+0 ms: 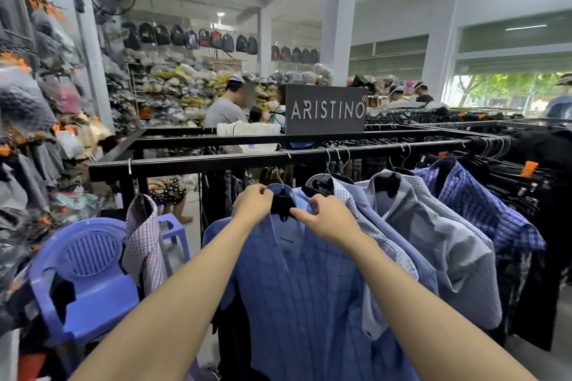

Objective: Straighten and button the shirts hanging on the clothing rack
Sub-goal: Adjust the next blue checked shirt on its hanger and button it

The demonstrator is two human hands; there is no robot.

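Two bare arms, no sleeves in view, left hand (252, 202), right hand (325, 219), no rings or watch

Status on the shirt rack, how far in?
Early. Nothing looks finished. In hand: left hand and right hand grip the collar of the blue checked shirt at its black hanger; its front below the collar looks unfastened. Left: the white-and-blue fine-check shirt, pale grey shirt and dark blue plaid shirt on the black metal rack, collars open.
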